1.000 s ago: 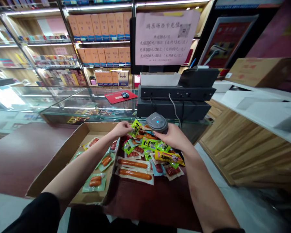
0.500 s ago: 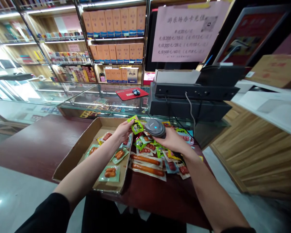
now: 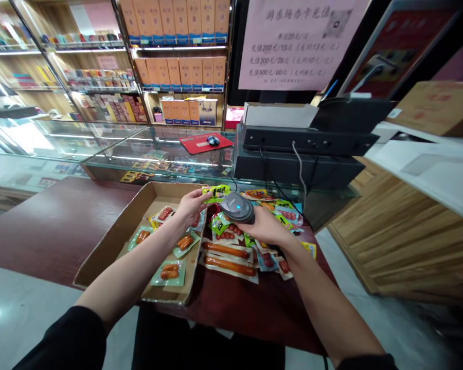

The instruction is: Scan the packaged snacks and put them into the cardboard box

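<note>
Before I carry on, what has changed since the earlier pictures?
The left hand has drawn the green packet leftward, toward the cardboard box, and turned it nearly level; the right hand has moved the scanner left, closer to it. Nothing was taken up or let go. The visible packets in the box and two long sausages beside it stayed put.

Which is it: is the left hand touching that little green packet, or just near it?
Touching: the head view shows the left hand holding the green packet by its left end, with no gap between them.
</note>
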Action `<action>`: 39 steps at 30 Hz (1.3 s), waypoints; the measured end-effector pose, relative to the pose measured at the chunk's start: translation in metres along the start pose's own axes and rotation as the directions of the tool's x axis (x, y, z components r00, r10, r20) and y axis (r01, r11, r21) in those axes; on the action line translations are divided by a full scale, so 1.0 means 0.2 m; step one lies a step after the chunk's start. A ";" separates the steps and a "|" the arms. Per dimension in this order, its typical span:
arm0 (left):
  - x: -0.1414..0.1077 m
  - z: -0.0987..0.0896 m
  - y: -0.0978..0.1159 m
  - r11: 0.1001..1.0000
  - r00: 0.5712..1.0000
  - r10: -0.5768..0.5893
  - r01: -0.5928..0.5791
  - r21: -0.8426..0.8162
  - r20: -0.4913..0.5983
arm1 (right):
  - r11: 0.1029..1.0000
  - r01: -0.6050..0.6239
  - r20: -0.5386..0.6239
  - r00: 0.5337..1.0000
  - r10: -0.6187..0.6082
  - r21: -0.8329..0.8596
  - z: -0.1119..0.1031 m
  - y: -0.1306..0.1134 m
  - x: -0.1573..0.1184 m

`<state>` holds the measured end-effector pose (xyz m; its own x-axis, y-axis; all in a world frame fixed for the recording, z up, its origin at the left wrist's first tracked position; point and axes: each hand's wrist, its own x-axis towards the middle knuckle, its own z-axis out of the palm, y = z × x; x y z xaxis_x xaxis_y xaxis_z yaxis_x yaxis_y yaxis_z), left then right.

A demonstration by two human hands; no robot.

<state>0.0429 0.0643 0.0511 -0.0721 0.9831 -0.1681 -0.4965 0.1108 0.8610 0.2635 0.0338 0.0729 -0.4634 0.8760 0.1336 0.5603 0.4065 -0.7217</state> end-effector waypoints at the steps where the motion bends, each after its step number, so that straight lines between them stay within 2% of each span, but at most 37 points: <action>1: 0.00 0.00 0.00 1.000 1.000 0.002 -0.002 0.006 -0.004 | 1.000 -0.001 -0.002 1.000 0.001 0.000 0.00 0.00 0.00; 5: 0.00 -0.01 -0.02 1.000 1.000 0.010 -0.010 0.025 -0.017 | 1.000 0.002 -0.010 1.000 -0.002 -0.009 -0.01 0.02 0.01; 11: 0.00 0.01 -0.01 0.996 0.986 0.011 0.003 0.084 -0.166 | 1.000 0.003 -0.010 1.000 -0.003 -0.018 -0.02 0.03 0.00; 15: -0.01 0.01 0.00 0.997 0.987 0.015 -0.002 0.079 -0.159 | 1.000 0.003 -0.001 1.000 -0.003 -0.009 -0.02 0.03 0.00; 19: -0.02 0.00 0.01 0.998 0.996 0.016 -0.011 0.055 -0.087 | 0.999 0.032 -0.001 1.000 -0.032 0.003 -0.01 0.02 0.00; 22: -0.03 -0.02 0.05 0.999 0.994 0.037 -0.033 0.043 -0.106 | 0.999 0.039 0.002 0.999 -0.039 -0.002 0.00 0.01 0.00; 25: -0.05 -0.12 0.15 0.995 0.989 0.088 -0.081 0.058 -0.117 | 0.999 0.040 0.019 0.999 -0.040 0.003 0.01 0.00 0.00; 29: -0.13 -0.35 0.32 0.980 0.968 0.175 -0.154 0.125 -0.177 | 0.997 0.075 0.008 0.997 -0.075 -0.010 -0.01 -0.01 0.01; 33: -0.23 -0.57 0.46 0.968 0.948 0.220 -0.182 0.173 -0.229 | 0.996 0.081 -0.057 0.995 -0.083 -0.037 -0.09 -0.01 0.00; 36: -0.26 -0.62 0.48 0.968 0.933 0.230 -0.189 0.164 -0.278 | 0.998 0.018 -0.081 0.996 -0.023 -0.061 -0.18 0.02 -0.02; 39: -0.24 -0.57 0.44 0.969 0.940 0.210 -0.163 0.187 -0.268 | 0.993 -0.085 -0.077 0.994 0.079 -0.077 -0.26 0.06 -0.04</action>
<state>-0.0954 0.0103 0.0798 -0.4040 0.9086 -0.1057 -0.3074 -0.0260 0.9512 0.3095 0.0461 0.0992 -0.3633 0.9228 0.1283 0.6491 0.3494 -0.6757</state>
